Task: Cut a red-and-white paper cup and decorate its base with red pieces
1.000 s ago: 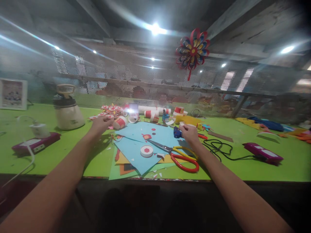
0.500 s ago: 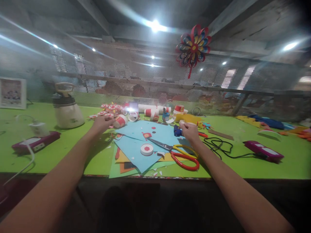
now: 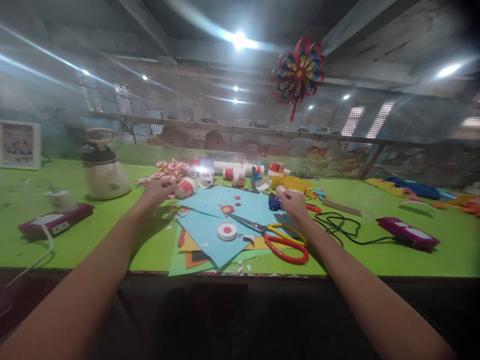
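Note:
My left hand [image 3: 159, 191] is closed beside a red-and-white paper cup [image 3: 186, 187]; its fingertips are at the cup's left edge, and what they pinch is too small to make out. My right hand [image 3: 291, 200] pinches a small pale piece whose nature is unclear, above a dark blue object [image 3: 275, 202]. Between the hands lie light blue paper sheets [image 3: 210, 227]. Scissors with one red and one yellow handle [image 3: 287, 248] rest on them, blades apart. A white ring with a red shape inside [image 3: 227, 230] and a small red cutout [image 3: 226, 209] lie near the blades.
Purple power strips [image 3: 63, 224] [image 3: 408, 233] sit left and right, the right one with a black cable [image 3: 337, 227]. A beige kettle-like jug [image 3: 107, 175] stands at the left. Paper rolls [image 3: 234, 167] lie at the back before a mesh screen; a paper flower [image 3: 299, 74] hangs above.

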Demonstrator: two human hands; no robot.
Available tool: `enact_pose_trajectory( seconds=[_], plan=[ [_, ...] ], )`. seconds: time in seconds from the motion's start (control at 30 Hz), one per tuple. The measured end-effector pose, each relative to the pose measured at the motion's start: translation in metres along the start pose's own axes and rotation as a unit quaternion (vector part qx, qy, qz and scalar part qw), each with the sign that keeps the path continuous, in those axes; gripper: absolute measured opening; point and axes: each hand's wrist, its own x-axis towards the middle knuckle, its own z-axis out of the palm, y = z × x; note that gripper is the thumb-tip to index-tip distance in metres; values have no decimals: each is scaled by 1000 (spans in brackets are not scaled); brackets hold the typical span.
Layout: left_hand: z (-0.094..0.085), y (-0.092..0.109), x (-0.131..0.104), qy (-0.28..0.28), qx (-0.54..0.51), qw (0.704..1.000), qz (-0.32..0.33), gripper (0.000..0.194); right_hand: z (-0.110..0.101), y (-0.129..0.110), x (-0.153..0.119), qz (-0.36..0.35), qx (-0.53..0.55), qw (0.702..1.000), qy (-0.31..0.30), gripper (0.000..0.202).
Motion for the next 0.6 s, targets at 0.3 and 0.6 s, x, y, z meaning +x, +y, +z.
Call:
enact_pose_trajectory(
  seconds=[0.3, 0.6],
  plan=[
    [0, 2, -2, -19, -9, 1000, -7, 27, 1, 0, -1, 1, -5, 1000, -12, 25],
    [1, 10, -10, 70, -62, 996, 3, 15, 3, 4, -1, 1, -20, 999, -30, 26]
  ],
)
